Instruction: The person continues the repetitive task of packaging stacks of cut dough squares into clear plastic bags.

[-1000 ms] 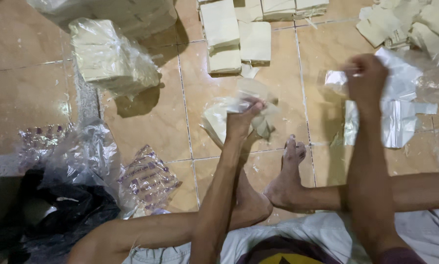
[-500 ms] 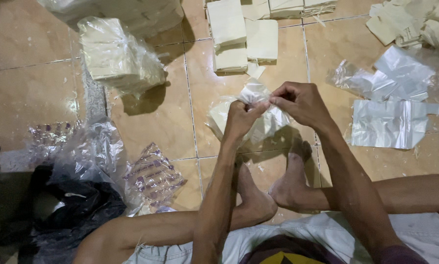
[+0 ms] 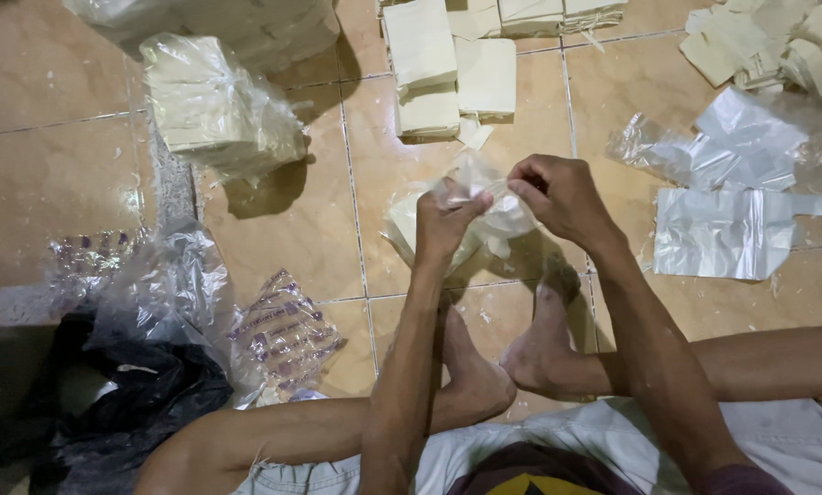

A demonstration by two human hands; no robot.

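Observation:
I sit on a tan tiled floor with my legs crossed. Both hands are raised in front of me on one small clear plastic bag. My left hand pinches the bag's left side. My right hand grips its top right edge. Under the bag, on the floor, lies a cream paper packet partly wrapped in clear plastic. My bare feet rest just below my hands.
Stacks of cream paper packets lie ahead, with more at the top right. A plastic-wrapped bundle of packets sits at the upper left. Loose clear bags lie to the right. Printed plastic wrappers and a black bag lie at left.
A second ago my right hand was stretched out to the loose clear bags on the right. It has come back to the middle and joined my left hand on a clear bag.

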